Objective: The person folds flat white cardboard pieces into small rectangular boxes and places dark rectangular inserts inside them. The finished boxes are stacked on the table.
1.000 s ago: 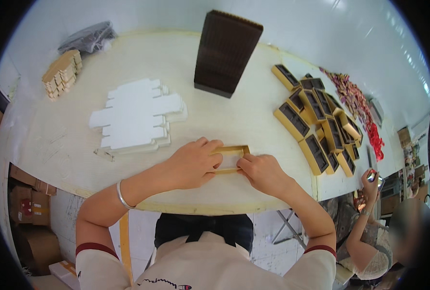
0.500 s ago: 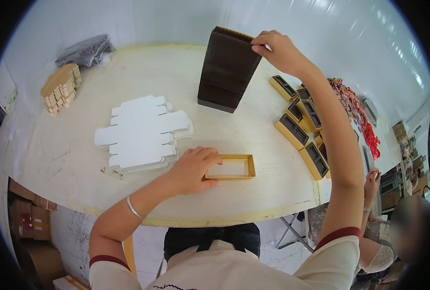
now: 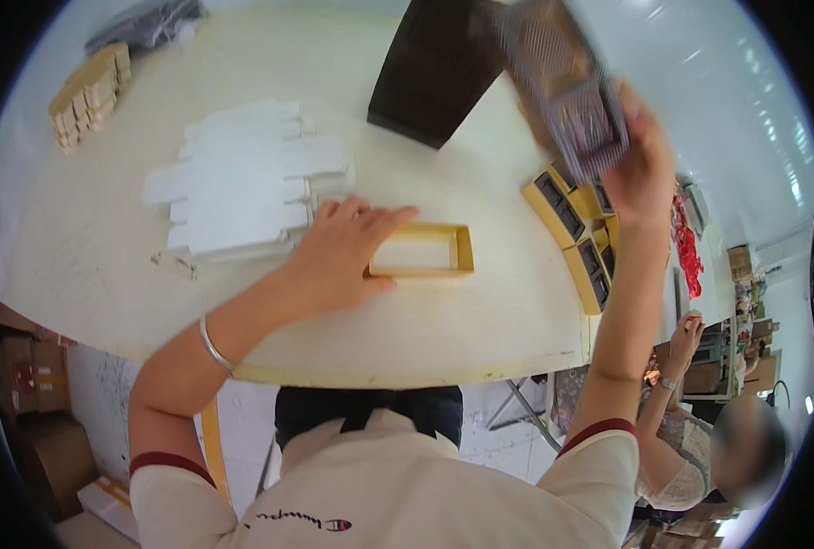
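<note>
My left hand (image 3: 338, 252) is round the left end of a shallow gold box (image 3: 466, 249) lying on the table, thumb at its near side and index finger stretched by its far side. Its bottom looks pale inside. Up at the right, my right hand (image 3: 643, 160) grips a dark brown plastic insert tray (image 3: 567, 82) with moulded compartments, blurred by motion. Just left of that tray stands a tall dark brown stack (image 3: 434, 78), cut off by the top edge. Flat white die-cut box blanks (image 3: 242, 178) are piled left of the gold box.
Several gold boxes with dark inserts (image 3: 561, 206) sit at the right. Beyond them lie red ribbons (image 3: 686, 242), near a co-worker's hand (image 3: 686, 339). At far left are stacked tan card pieces (image 3: 91, 96) and a dark plastic-wrapped bundle (image 3: 146, 27). The table's front edge (image 3: 407, 377) curves before me.
My right hand has come away from the top of the tall brown stack, moving right and nearer with an insert tray. The whole view has shifted; my left hand stays at the gold box.
</note>
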`<state>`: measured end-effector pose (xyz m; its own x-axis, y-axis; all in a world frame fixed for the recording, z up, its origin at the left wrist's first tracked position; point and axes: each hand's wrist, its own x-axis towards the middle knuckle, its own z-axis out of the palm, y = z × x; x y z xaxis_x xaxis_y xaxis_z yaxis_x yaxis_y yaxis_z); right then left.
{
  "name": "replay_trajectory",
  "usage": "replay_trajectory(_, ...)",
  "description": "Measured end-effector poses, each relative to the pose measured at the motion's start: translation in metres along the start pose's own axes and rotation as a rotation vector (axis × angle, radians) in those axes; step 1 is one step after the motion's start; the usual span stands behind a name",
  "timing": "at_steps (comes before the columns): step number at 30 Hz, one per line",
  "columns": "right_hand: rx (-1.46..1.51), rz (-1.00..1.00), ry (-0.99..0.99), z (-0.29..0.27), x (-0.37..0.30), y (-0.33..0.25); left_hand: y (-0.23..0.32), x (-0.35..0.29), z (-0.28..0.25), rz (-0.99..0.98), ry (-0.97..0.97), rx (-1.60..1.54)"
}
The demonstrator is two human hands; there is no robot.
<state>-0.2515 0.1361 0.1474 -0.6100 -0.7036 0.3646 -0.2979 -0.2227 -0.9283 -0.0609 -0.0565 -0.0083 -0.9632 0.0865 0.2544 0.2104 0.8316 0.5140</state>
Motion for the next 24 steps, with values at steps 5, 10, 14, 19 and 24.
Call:
replay_trajectory(5,-0.025,0.658,-0.053,-0.006,-0.073,0.075,0.006,0.005,-0.002,-0.043,0.004,-0.094)
replay_trajectory(10,-0.312,0.692,-0.289,0.014,-0.062,0.084,0.004,0.007,0.004,-0.016,0.022,-0.123)
replay_trajectory(14,-0.806,0.092,-0.139,0.033,-0.080,0.103,0.001,0.010,0.005,0.014,0.036,-0.069)
replay_trajectory(19,-0.603,-0.008,-0.372,0.014,-0.081,0.083,0.000,0.013,-0.003,-0.055,0.025,-0.166)
replay_trajectory(24,-0.522,-0.017,-0.543,0.004,-0.085,0.088,-0.007,0.012,-0.005,-0.043,0.027,-0.180)
